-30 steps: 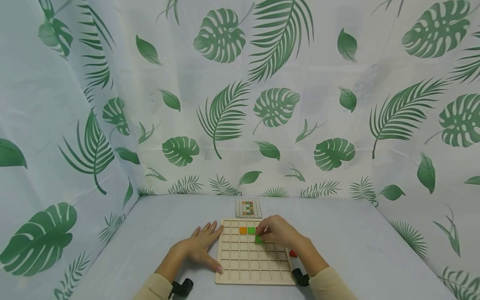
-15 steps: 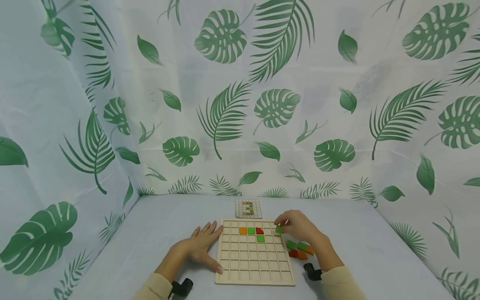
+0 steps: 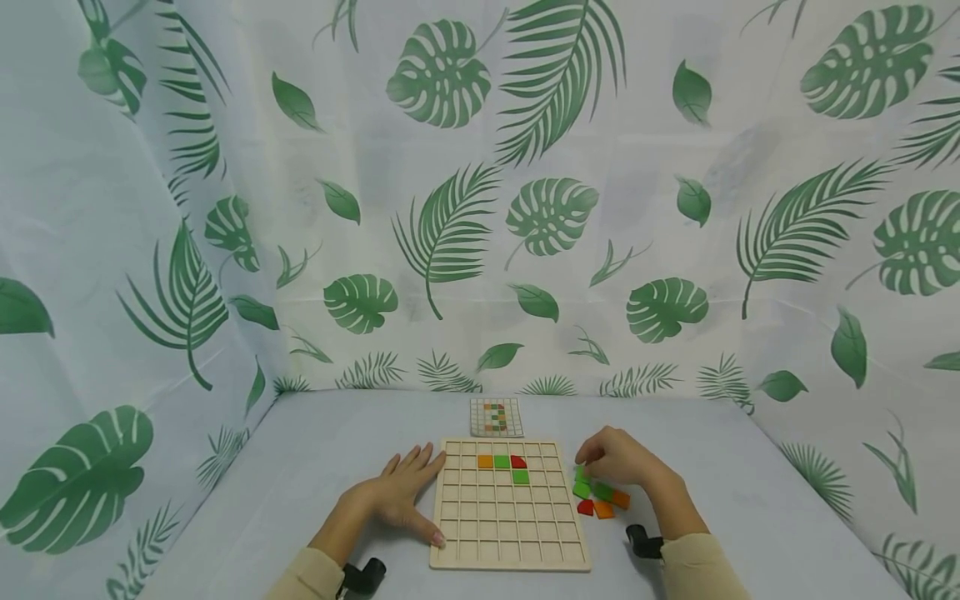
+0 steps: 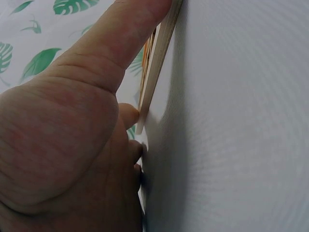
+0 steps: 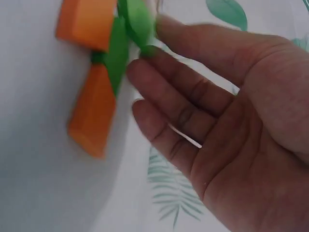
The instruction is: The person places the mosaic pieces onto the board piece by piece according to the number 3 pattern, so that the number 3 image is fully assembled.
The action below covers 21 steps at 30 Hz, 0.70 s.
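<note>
My left hand (image 3: 401, 493) lies spread at the left edge of a wooden grid board (image 3: 498, 529), fingertips and thumb on its rim. In the left wrist view, the thumb (image 4: 120, 36) touches the board's edge (image 4: 157, 67). An orange tile (image 3: 486, 462), a green tile (image 3: 502, 462) and a red rounded tile (image 3: 518, 462) sit in one row, with another green tile (image 3: 521, 477) below the red one. Right of the board, my right hand (image 3: 618, 457) pinches a green tile (image 5: 137, 21) between thumb and index finger, low over the loose pieces.
Beside the board's right edge lie a red piece (image 3: 585, 507), orange pieces (image 3: 603, 509) and green pieces (image 3: 602, 491). A small pattern card (image 3: 496, 417) lies behind the board. Leaf-print cloth (image 3: 465, 250) hangs around the white table (image 3: 697, 467).
My right hand has moved right from the board to the loose pieces, carrying a green tile. The red and green tiles it covered on the board now show. My left hand has stayed put.
</note>
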Each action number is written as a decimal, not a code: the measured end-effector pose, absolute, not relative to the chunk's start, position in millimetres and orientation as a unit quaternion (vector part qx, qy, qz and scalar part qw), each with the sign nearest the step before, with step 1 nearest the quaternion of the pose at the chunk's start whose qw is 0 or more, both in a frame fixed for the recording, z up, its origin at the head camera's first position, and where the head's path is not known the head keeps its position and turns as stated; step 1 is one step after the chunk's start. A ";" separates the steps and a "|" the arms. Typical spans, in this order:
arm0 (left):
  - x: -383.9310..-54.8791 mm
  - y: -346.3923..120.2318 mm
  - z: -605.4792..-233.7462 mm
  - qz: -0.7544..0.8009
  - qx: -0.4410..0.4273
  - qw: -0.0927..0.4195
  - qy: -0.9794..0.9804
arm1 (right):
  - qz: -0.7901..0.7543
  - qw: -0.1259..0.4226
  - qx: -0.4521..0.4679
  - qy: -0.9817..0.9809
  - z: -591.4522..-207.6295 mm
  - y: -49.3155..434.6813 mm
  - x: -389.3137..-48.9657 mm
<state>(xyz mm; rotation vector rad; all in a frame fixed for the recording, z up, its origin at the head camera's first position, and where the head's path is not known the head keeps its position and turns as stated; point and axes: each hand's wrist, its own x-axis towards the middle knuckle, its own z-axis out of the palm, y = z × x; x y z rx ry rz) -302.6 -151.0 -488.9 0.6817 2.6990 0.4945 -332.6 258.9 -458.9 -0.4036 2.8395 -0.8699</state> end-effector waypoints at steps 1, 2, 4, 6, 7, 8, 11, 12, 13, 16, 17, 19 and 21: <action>-302.6 -151.1 -488.3 0.172 0.238 0.156 0.943 | -0.282 0.076 -0.129 0.948 -457.5 261.0 -331.4; -302.6 -151.2 -488.0 0.173 0.238 0.158 0.943 | -0.273 0.081 -0.124 0.951 -455.3 263.4 -330.1; -302.8 -151.4 -486.9 0.173 0.240 0.158 0.942 | -0.250 0.100 -0.109 0.957 -450.0 268.6 -326.6; -303.2 -151.9 -485.9 0.171 0.241 0.156 0.943 | -0.227 0.129 -0.083 0.962 -445.6 273.5 -323.5; -303.4 -152.3 -485.6 0.170 0.241 0.155 0.943 | -0.217 0.144 -0.075 0.963 -444.1 275.6 -322.5; -303.5 -152.6 -485.7 0.171 0.240 0.154 0.943 | -0.209 0.157 -0.069 0.963 -442.6 277.2 -321.6; -303.7 -153.3 -485.8 0.170 0.239 0.155 0.943 | -0.200 0.185 -0.054 0.961 -441.7 279.0 -320.6; -303.6 -153.4 -486.1 0.172 0.239 0.156 0.943 | -0.199 0.188 -0.054 0.960 -442.1 279.0 -320.8; -303.5 -153.4 -486.4 0.173 0.238 0.158 0.943 | -0.199 0.190 -0.054 0.960 -442.7 278.5 -321.0; -302.8 -153.0 -487.6 0.176 0.238 0.161 0.942 | -0.194 0.184 -0.061 0.961 -444.0 277.4 -321.4; -302.6 -152.7 -488.1 0.176 0.237 0.160 0.942 | -0.195 0.177 -0.064 0.962 -443.8 277.3 -321.4; -302.2 -151.9 -488.8 0.176 0.235 0.159 0.943 | -0.208 0.153 -0.073 0.963 -442.7 277.5 -321.4; -301.8 -151.3 -489.2 0.173 0.234 0.158 0.944 | -0.238 0.117 -0.095 0.960 -440.3 277.5 -322.3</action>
